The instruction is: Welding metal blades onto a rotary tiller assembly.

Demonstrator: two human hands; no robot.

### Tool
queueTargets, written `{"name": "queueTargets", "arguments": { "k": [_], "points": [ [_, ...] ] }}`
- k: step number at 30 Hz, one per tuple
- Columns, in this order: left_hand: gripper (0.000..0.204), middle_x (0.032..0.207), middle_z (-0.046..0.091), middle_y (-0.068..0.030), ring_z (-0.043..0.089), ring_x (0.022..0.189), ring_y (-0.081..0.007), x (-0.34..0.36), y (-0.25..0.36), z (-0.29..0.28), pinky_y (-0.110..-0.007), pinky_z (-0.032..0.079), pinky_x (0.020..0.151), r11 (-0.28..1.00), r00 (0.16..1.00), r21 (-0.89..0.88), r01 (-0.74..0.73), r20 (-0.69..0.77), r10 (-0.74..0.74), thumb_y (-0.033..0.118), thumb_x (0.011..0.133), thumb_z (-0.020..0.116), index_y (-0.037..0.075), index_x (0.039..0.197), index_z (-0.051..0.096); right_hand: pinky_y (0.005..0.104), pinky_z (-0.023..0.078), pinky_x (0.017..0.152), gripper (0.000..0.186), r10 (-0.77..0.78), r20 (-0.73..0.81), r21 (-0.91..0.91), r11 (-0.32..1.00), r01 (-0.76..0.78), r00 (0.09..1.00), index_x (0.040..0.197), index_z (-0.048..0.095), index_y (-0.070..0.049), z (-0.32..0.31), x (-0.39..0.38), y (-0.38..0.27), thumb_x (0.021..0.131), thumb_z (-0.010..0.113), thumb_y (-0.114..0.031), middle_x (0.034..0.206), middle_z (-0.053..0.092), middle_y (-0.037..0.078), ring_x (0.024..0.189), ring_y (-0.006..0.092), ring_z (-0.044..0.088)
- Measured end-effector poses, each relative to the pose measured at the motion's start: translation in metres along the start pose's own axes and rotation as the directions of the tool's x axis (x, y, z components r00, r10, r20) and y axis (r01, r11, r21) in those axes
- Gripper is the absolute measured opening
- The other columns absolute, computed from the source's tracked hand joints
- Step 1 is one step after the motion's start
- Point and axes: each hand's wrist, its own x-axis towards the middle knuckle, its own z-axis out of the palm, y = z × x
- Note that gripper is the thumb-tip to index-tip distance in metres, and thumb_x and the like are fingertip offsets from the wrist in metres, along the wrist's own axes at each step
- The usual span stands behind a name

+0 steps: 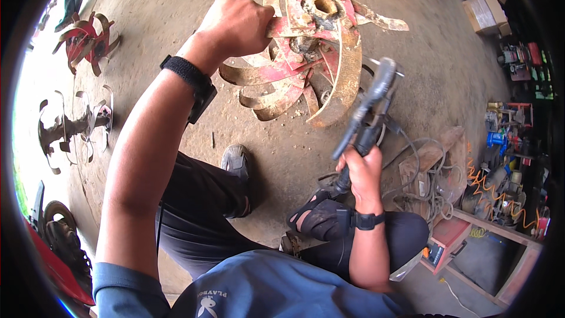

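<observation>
A rusty tiller rotor (348, 76) with worn red paint, curved blades and a hexagonal hub stands on the concrete floor ahead of me. My left hand (238, 26) is closed around one of its blades, on the left near the top. My right hand (362, 171) grips a long dark hand tool (371, 106), slightly blurred, with two roughly parallel bars. Its upper end is near the rotor's right-hand blade; whether they touch is unclear. I cannot make out the tool's exact kind. My shoes are on the floor just below the rotor.
Two more bladed rotors (88, 44) (76, 126) lie at the left. Grey cable (435, 171) lies tangled over a wooden block at the right. Beyond it are a red-edged frame (453, 238), an orange coiled hose (488, 179), assorted tools and cardboard boxes (485, 9).
</observation>
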Motion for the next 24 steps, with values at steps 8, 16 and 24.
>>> {"name": "queueTargets", "arguments": {
  "k": [8,16,24],
  "points": [
    [0.017,0.074,0.071,-0.0164,0.071,0.073,-0.0404,-0.002,0.006,-0.004,-0.050,0.056,0.069,1.000,0.999,0.024,0.012,0.042,-0.013,0.025,0.095,0.065,0.010,0.087,0.071,0.0310,0.055,0.056,0.003,-0.258,-0.116,0.072,0.961,0.268,0.959,0.097,0.064,-0.002,-0.020,-0.010,-0.006,0.100,0.064,-0.003,0.071,0.065,0.005,0.056,0.0136,0.062],
    [0.017,0.078,0.073,-0.0170,0.072,0.077,-0.0404,0.001,0.005,-0.003,-0.050,0.057,0.070,0.997,0.997,0.021,0.069,0.045,-0.070,0.024,0.094,0.064,0.010,0.089,0.071,0.0298,0.054,0.055,0.004,-0.104,-0.105,0.014,0.994,0.106,0.989,0.100,0.063,-0.003,-0.010,-0.013,0.005,0.101,0.067,-0.005,0.073,0.063,0.003,0.057,0.0125,0.061],
    [0.019,0.079,0.073,-0.0172,0.073,0.078,-0.0407,0.005,0.005,-0.003,-0.051,0.058,0.072,0.995,0.994,0.043,0.090,0.064,-0.092,0.024,0.096,0.063,0.008,0.088,0.071,0.0312,0.054,0.057,0.009,-0.084,-0.028,0.102,0.991,0.087,0.996,0.092,0.065,-0.004,-0.006,-0.013,0.024,0.100,0.069,-0.008,0.070,0.065,0.004,0.057,0.0152,0.064]
  ]
}}
